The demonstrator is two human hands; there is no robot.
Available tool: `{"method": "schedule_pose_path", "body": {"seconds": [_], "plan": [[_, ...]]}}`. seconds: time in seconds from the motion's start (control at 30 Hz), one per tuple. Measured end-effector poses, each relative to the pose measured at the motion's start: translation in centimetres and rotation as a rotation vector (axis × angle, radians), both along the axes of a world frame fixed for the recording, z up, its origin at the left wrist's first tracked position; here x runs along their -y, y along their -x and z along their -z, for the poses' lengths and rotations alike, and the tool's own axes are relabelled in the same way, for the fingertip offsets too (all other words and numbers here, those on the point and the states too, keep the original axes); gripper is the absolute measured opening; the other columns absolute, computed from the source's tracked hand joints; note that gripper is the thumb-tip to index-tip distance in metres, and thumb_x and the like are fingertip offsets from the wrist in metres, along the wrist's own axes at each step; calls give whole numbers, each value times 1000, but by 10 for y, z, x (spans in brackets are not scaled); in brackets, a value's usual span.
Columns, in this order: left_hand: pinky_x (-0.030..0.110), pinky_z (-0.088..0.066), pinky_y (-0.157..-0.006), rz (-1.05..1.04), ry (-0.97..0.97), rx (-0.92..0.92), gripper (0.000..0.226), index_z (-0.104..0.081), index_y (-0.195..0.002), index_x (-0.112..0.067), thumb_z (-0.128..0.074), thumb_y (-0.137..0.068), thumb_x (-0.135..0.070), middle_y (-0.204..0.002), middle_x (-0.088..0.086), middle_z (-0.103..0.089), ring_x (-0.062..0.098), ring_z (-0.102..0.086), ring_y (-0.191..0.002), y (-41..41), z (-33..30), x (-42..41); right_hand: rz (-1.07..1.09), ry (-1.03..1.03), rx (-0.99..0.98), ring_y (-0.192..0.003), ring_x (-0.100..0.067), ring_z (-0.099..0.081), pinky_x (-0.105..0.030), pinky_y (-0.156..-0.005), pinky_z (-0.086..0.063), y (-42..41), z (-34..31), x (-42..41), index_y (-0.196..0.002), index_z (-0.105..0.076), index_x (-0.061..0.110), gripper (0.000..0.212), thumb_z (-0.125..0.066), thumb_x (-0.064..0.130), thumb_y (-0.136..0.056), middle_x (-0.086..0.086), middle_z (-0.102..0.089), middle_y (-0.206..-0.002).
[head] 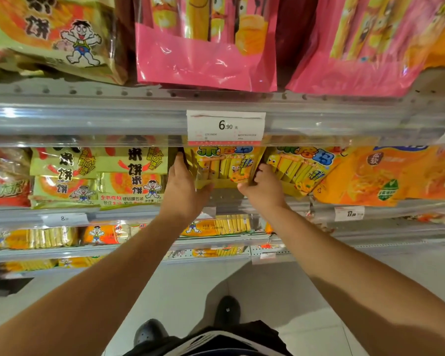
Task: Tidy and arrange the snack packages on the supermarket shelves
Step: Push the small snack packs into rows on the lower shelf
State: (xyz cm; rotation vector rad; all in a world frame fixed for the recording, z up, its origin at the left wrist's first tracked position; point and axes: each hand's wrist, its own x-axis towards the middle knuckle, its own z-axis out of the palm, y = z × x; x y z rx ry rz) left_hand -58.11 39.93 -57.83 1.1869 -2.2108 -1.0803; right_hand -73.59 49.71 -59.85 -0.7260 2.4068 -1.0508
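A yellow snack package (pixel 222 167) with blue lettering stands upright on the middle shelf (pixel 224 199), just below the 6.90 price tag (pixel 225 127). My left hand (pixel 184 182) grips its left edge, fingers reaching behind it and thumb under its bottom corner. My right hand (pixel 263 185) grips its right edge, fingers curled round the side. A second yellow package (pixel 299 168) of the same kind leans to the right of it, partly behind my right hand.
Rice cracker bags (pixel 131 173) stand left of the held package, and orange bags (pixel 385 176) lie to the right. Pink packages (pixel 206 42) sit on the shelf above. Lower shelves (pixel 113 249) hold more yellow and orange packs. My shoes (pixel 226 310) are on the pale floor.
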Motion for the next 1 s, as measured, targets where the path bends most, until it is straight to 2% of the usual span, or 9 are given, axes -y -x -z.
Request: {"method": "schedule_pose_path", "body": {"seconds": [0.1,0.17,0.23,0.37,0.53,0.67,0.8,0.9,1.0], "plan": [[38,-36,-110,83,125,9,78,-25,-148,-11,-69,-87,-30,-150,11,-34,26,-33,-137,-30,11,-32,1,174,-14,-114,-15,-54,-9,-87,-40,-21,7,-32,-133,-45,15,56,-70,8,-84,-3,-57,-129],[40,-37,-107,158,280,94,73,-31,-146,-10,-71,-86,-23,-152,12,-32,29,-32,-139,-54,24,-45,-49,180,-85,-126,-12,-47,-16,-100,-35,-30,14,-51,-138,-44,17,55,-65,7,-88,0,-52,-139],[52,-43,-104,209,395,188,71,-42,-139,-1,-77,-79,-12,-147,22,-38,40,-39,-134,-77,38,-46,-132,161,-170,-131,-11,-43,-21,-106,-32,-36,19,-60,-138,-46,18,50,-61,8,-91,2,-48,-143],[62,-37,-104,207,421,442,75,-44,-140,-1,-79,-74,-9,-153,24,-29,46,-30,-139,-106,54,-31,-356,126,-326,-140,-18,-34,-33,-116,-27,-48,27,-58,-136,-49,10,47,-57,3,-90,-4,-44,-147],[47,-7,-118,241,465,616,86,-12,-154,-16,-63,-85,-15,-160,0,15,26,4,-149,-121,70,-16,-476,19,-489,-148,-23,-11,-47,-117,-26,-58,54,-57,-148,-32,9,70,-61,5,-85,-3,-25,-157],[41,11,-115,306,480,701,92,27,-143,-31,-50,-93,-23,-153,-4,39,24,24,-146,-129,79,-11,-502,-72,-627,-149,-30,-5,-50,-116,-24,-61,65,-60,-151,-13,10,88,-64,5,-79,-8,-13,-161],[36,18,-112,328,415,755,82,26,-146,-28,-41,-98,-29,-151,-2,38,22,27,-144,-161,79,0,-404,-197,-589,-148,-28,9,-50,-118,-19,-82,65,-53,-154,-8,11,90,-61,10,-80,-8,5,-162],[36,11,-115,309,342,783,80,24,-146,-27,-40,-99,-35,-155,2,31,19,29,-141,-209,81,19,-366,-271,-482,-146,-23,19,-40,-118,-20,-116,71,-46,-155,-9,21,86,-61,12,-86,2,31,-156],[40,2,-119,305,292,785,80,12,-153,-25,-44,-97,-37,-159,5,25,21,25,-144,-260,81,47,-442,-377,-401,-146,-17,20,-35,-119,-14,-166,83,-37,-155,-12,22,77,-55,15,-92,5,34,-153]]}}
